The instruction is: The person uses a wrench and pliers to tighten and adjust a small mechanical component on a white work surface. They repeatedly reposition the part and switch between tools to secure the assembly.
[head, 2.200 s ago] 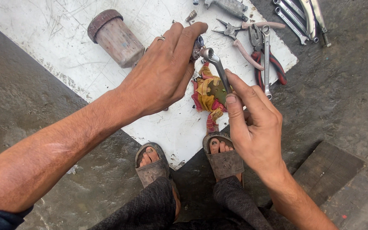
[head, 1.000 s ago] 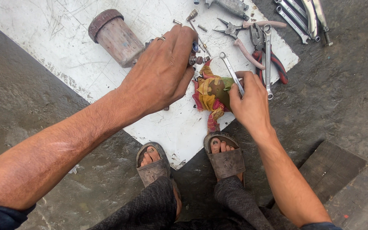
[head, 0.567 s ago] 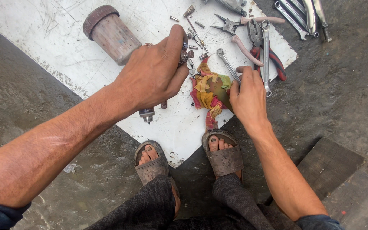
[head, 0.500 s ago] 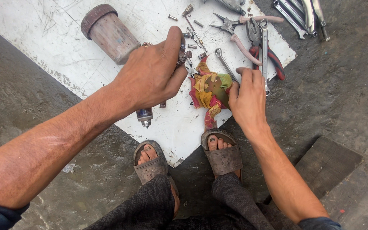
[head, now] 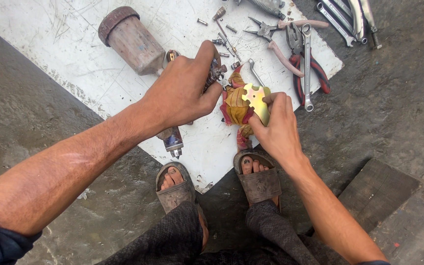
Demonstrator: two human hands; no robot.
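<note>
**Two hands at a spray gun and a flat notched wrench**

The left hand [head: 182,93] is closed around the body of a spray gun [head: 172,140], whose lower end with a small fitting sticks out under the palm. The gun's metal cup [head: 131,39] lies on the white board [head: 50,44], just beside this hand. The right hand [head: 278,127] pinches a flat, yellowish multi-notch wrench [head: 256,100] between thumb and fingers, and holds it over a red and yellow rag [head: 234,105]. Behind the rag lie pliers [head: 280,46], a combination spanner [head: 306,64] and small screws [head: 222,34]. Two sandalled feet stand at the board's near edge.
</note>
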